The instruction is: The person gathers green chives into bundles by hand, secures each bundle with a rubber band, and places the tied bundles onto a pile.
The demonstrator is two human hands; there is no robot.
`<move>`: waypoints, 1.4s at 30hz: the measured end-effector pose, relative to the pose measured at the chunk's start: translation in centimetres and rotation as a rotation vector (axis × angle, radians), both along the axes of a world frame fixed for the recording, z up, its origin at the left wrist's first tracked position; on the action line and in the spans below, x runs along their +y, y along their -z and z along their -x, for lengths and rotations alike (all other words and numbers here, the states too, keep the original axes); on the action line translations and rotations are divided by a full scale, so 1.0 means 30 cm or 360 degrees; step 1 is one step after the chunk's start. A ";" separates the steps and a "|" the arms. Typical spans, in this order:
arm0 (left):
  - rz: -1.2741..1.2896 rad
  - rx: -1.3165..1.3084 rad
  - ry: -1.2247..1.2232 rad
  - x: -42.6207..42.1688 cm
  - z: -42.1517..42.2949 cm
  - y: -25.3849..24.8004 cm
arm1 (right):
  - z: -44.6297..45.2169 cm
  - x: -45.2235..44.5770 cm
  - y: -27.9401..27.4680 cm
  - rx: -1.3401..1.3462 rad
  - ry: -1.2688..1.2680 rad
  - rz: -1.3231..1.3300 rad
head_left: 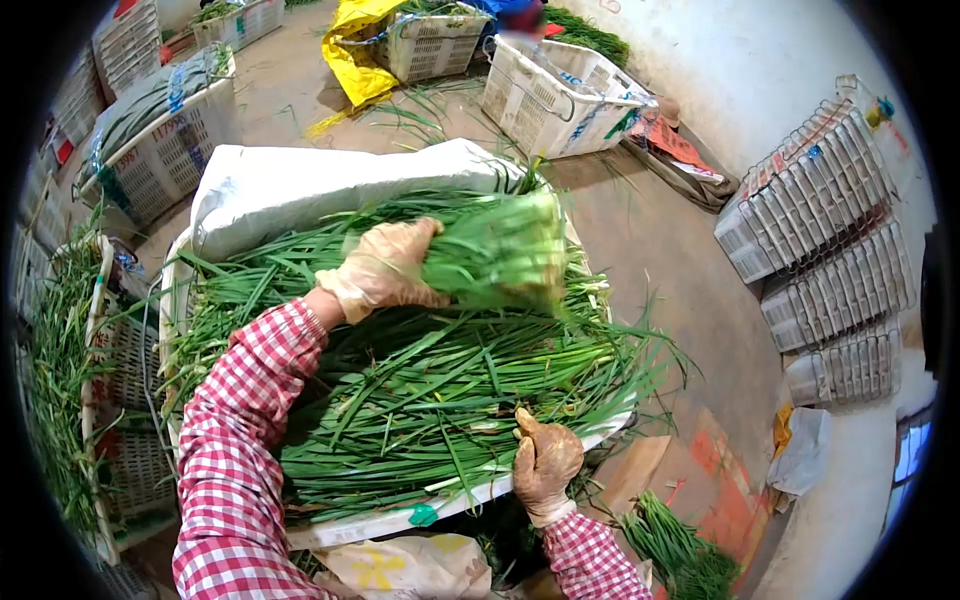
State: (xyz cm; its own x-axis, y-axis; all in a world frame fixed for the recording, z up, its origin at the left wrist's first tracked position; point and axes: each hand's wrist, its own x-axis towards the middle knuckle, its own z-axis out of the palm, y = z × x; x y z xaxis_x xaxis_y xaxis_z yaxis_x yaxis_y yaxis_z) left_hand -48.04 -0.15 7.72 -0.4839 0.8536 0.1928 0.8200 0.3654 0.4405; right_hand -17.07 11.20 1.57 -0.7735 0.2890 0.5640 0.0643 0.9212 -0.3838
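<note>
My left hand, in a thin pale glove, is closed around a thick bunch of garlic chives above the heap. The bunch lies level, its pale cut ends to the right, slightly blurred. Beneath it, loose garlic chives fill a white crate with a white sheet folded along its far side. At the crate's near right rim is my right hand, in a stained glove, its fingers curled beside the stalks. Whether anything is between those fingers is hidden.
A second crate heaped with greens stands at the left. More white crates and a yellow sack are at the back. Stacked crates line the right wall. A bundle of greens lies on the floor at lower right.
</note>
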 end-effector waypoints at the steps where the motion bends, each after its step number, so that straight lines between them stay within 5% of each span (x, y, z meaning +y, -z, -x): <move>1: 0.0285 0.0166 0.0056 0.015 -0.020 -0.007 | 0.002 -0.001 0.000 0.0010 0.0004 -0.0017; 6: 0.1130 0.0431 0.0121 0.119 -0.001 -0.163 | -0.004 -0.003 0.004 -0.0008 0.0010 0.0055; 8: 0.0825 0.0812 0.0310 0.127 0.045 -0.107 | -0.002 -0.003 0.003 0.0000 0.0015 0.0106; 12: 0.0422 -0.0605 0.0429 0.136 0.105 -0.025 | 0.000 -0.004 -0.006 0.0015 0.0036 0.0045; 20: 0.0197 -0.0144 0.0103 0.037 -0.069 -0.048 | -0.012 -0.009 0.005 0.0006 0.0069 0.0076; 23: -0.0002 -0.0609 0.0022 -0.063 -0.062 -0.152 | -0.010 -0.010 -0.012 -0.0005 0.0060 0.0107; 26: -0.0671 -0.1116 0.0183 -0.218 -0.019 -0.241 | -0.014 -0.006 -0.012 -0.0097 0.0084 0.0074; 28: -0.0595 -0.0875 0.0002 -0.339 0.051 -0.274 | -0.015 -0.008 -0.005 -0.0091 0.0109 -0.0005; 30: -0.0928 -0.0804 -0.0177 -0.415 0.054 -0.327 | -0.015 -0.008 0.014 0.0003 0.0084 -0.0025; 31: -0.1267 -0.1077 -0.0022 -0.460 0.008 -0.377 | -0.016 -0.007 0.017 0.0006 0.0085 -0.0045; 40: -0.1691 -0.1152 0.0121 -0.686 -0.022 -0.705 | -0.026 -0.023 0.000 -0.0085 0.0157 0.0008; 42: -0.1966 -0.1750 0.0344 -0.703 -0.017 -0.717 | -0.013 -0.040 -0.039 -0.0162 0.0190 0.0001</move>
State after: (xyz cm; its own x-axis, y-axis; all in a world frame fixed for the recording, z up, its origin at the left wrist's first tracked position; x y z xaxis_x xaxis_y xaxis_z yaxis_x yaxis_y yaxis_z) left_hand -47.52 -21.26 29.22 -0.7380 0.5219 0.4278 -0.0699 -0.6897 0.7208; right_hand -16.69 10.00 2.75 -0.7867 0.3827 0.4843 0.2119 0.9044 -0.3704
